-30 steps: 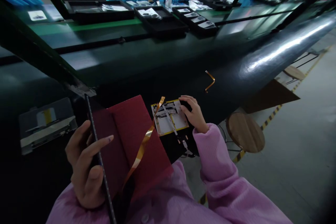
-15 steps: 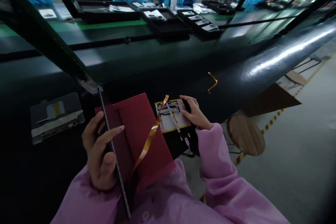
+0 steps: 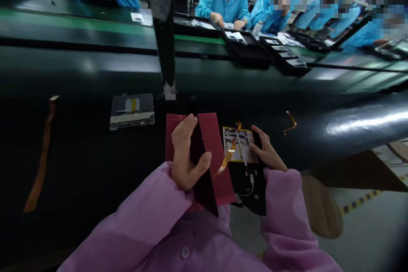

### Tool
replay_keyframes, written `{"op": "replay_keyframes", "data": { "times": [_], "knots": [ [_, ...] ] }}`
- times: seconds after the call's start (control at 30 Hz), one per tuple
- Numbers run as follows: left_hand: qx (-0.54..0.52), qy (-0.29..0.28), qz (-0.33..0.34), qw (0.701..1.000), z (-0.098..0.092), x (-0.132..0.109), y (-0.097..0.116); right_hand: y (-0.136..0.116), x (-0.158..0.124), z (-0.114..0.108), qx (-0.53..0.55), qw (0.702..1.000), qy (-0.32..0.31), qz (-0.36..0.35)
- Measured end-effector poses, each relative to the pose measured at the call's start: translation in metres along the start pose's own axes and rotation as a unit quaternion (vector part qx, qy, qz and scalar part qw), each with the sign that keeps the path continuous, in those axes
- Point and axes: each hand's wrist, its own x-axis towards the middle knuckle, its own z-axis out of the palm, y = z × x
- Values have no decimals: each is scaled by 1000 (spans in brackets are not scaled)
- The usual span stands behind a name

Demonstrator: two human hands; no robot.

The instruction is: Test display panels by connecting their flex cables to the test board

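Note:
My left hand (image 3: pixel 187 153) grips a thin dark panel (image 3: pixel 204 178), fingers towards its upper end and thumb across its face. The panel stands tilted over a red pad (image 3: pixel 212 136). My right hand (image 3: pixel 267 153) holds the right edge of an opened electronic device (image 3: pixel 245 153) with yellow borders, its thumb and forefinger at the side. An orange flex cable (image 3: pixel 228 159) runs from the device towards the panel; its lower end is hidden. A white cable with a plug (image 3: pixel 251 178) lies below the device.
A grey flat part (image 3: pixel 132 112) lies at left, beyond it a long orange flex strip (image 3: pixel 43 157). A small bent flex strip (image 3: pixel 290 123) is at right. A dark post (image 3: pixel 164 42) rises ahead. Co-workers in blue work behind black trays (image 3: pixel 248 53). A wooden stool (image 3: pixel 321 206) stands right.
My view has turned left, bringing the long orange strip into sight. The panel, seen edge-on before, now shows its dark face, and my left hand has turned with it. My right hand remains at the device.

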Motion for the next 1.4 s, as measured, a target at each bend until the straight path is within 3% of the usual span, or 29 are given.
{"op": "replay_keyframes", "data": {
  "times": [0.13, 0.37, 1.4],
  "knots": [
    [-44, 43, -91, 994, 7, -4, 1, 2, 1, 0, -6, 1000, 10, -2],
    [-98, 26, -166, 981, 9, -6, 10, 5, 3, 0, -12, 1000, 16, -19],
    [-133, 24, -161, 978, 6, -4, 9, 4, -1, 0, 3, 1000, 20, -15]
  ]
}}
